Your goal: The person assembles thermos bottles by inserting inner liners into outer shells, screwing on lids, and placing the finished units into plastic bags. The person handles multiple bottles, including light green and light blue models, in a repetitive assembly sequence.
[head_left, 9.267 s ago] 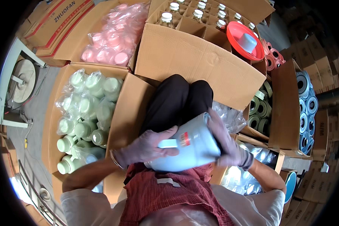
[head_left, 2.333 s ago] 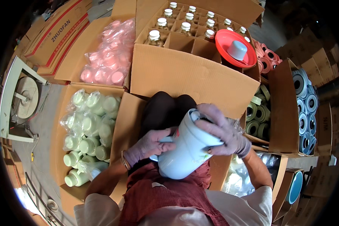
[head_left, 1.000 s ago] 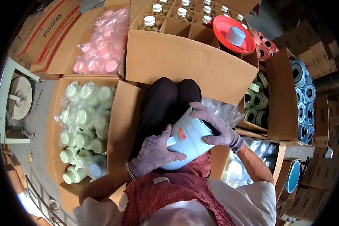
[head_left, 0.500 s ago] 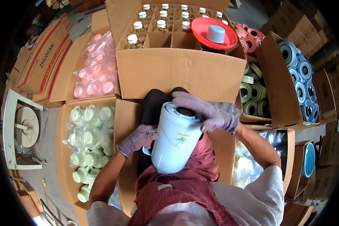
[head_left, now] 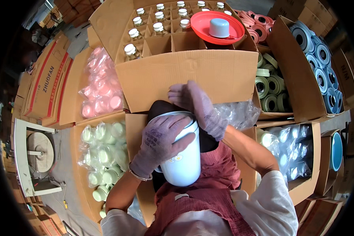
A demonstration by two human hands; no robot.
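A gloved left hand [head_left: 161, 143] wraps around a white plastic container [head_left: 181, 157] at the centre of the frame, above the person's lap. The gloved right hand [head_left: 198, 106] rests open over its rim, fingers apart. Cardboard boxes surround it: capped glass bottles [head_left: 145, 27] upper centre, pale green lids [head_left: 102, 153] at left.

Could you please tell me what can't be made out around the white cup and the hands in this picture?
Head view:
- Inside of the white cup: its mouth faces away, covered by the left hand.
- Right hand fingers: their tips lie behind the rim, hidden.
- Flower print: mostly under the left hand.
- Lap beneath the cup: blocked by it.
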